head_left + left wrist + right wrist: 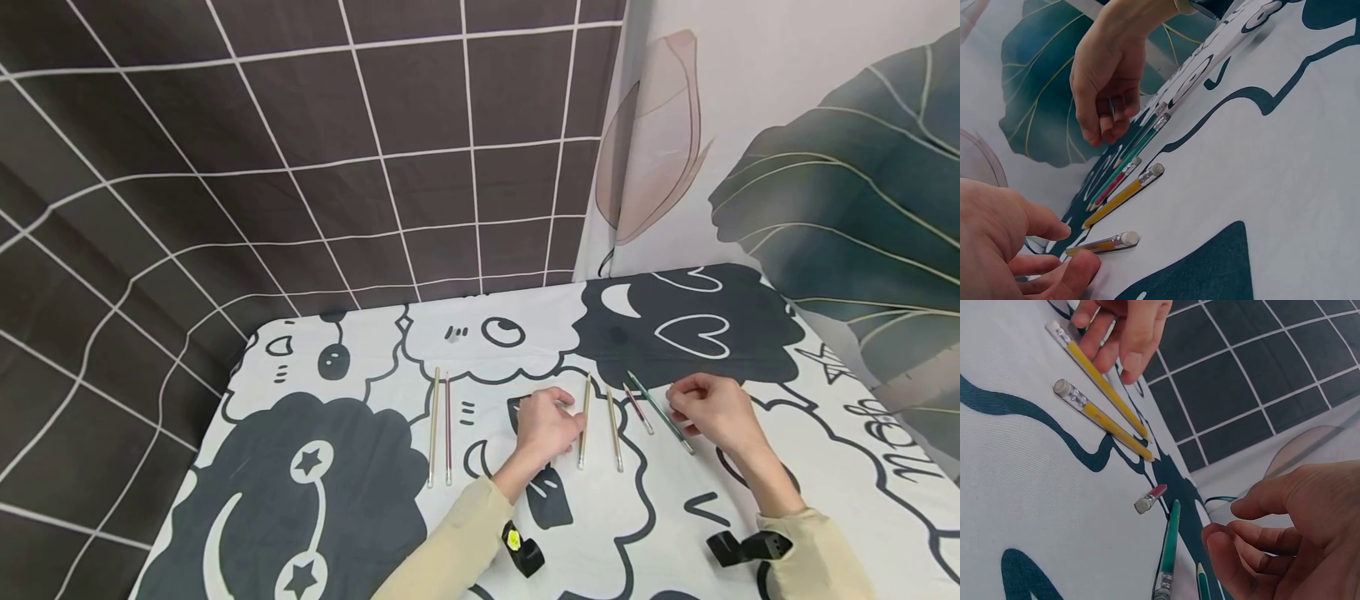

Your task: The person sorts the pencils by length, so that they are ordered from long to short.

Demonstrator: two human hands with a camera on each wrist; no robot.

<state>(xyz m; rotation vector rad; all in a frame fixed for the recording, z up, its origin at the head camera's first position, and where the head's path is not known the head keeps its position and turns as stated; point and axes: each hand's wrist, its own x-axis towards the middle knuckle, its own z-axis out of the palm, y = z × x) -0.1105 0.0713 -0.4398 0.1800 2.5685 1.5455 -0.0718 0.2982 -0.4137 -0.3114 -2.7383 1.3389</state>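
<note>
My left hand hovers beside a yellow pencil, thumb and fingers apart; whether a fingertip touches it I cannot tell. Just right of that lies another yellow pencil, then a short red pencil. A green pencil slants beside my right hand, whose fingers are loosely bent with nothing between them. In the right wrist view a second green pencil lies close to the right fingers; the hand mostly hides it in the head view.
Left of the hands, a yellow pencil and a dark red pencil lie side by side. The cartoon-print cloth covers the table. A dark grid curtain and a leaf-print curtain hang behind.
</note>
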